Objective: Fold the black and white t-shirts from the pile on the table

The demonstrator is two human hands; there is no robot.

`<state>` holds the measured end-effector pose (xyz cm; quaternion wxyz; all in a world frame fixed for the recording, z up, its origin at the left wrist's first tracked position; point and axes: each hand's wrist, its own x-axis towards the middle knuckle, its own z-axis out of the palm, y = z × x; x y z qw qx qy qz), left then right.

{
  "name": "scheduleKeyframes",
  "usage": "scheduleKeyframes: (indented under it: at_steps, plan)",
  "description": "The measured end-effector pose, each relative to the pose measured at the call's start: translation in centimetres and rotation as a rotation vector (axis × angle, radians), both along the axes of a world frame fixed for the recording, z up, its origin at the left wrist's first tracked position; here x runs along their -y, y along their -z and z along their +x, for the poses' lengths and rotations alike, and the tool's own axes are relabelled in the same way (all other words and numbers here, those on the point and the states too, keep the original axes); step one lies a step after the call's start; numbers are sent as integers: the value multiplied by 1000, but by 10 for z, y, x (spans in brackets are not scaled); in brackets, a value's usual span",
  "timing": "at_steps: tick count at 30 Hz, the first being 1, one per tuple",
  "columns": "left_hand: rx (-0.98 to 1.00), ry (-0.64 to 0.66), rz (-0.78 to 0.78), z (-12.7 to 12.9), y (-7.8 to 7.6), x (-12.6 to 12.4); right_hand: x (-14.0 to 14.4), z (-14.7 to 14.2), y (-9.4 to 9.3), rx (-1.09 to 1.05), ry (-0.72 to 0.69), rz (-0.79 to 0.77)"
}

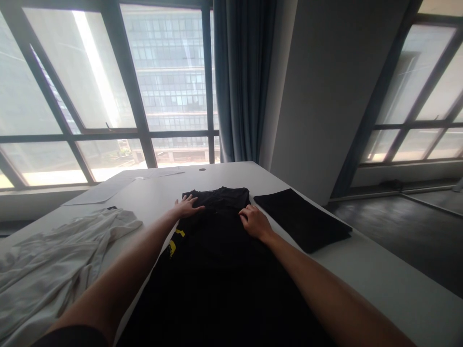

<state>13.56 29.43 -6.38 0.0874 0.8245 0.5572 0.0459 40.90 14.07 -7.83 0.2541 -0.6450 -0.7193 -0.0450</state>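
A black shirt (217, 241) with yellow print near its left edge lies lengthwise on the white table, its far end slightly rumpled. My left hand (187, 207) rests on the shirt's far left part, palm down with fingers spread. At the far right edge, my right hand (255, 221) has its fingers curled and pinched on the fabric. The exact grip of those fingertips is partly hidden. Close to the right hand, a folded black cloth (302, 219) lies flat on the table.
A crumpled light grey garment (72, 250) covers the table's left side. White sheets (108, 185) lie at the far left of the white table (231, 172), by a round dark hole (202, 169). Windows, a blue curtain (242, 82) and a grey pillar (325, 96) stand beyond.
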Motion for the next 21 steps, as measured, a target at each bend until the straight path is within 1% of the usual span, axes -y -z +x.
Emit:
scheduleKeyframes:
  at_steps: [3, 5, 7, 10, 12, 13, 17, 19, 21]
  plan:
    - [-24, -29, 2, 1, 12, -6, -2, 1, 2, -66, 24, 125]
    - [-7, -44, 19, 1, 16, -8, -3, 3, 2, -153, 66, 192]
    - [31, -64, 29, -1, 16, -7, -4, 5, 1, -239, 119, 208]
    - [189, -72, 61, -9, 15, 3, -4, 6, 0, -297, 171, 164]
    - [277, -22, 88, -19, 15, 17, -4, 6, 0, -261, 172, 119]
    - [287, 21, 97, -24, 15, 25, -3, 5, 0, -220, 161, 100]
    - [210, 207, 51, -43, 18, 65, 1, 0, -1, -24, 110, 48]
    - [188, 258, 20, -47, 18, 82, 2, -3, -3, 65, 116, 22]
    - [174, 284, 29, -48, 18, 95, 0, -7, -8, 166, 130, -10]
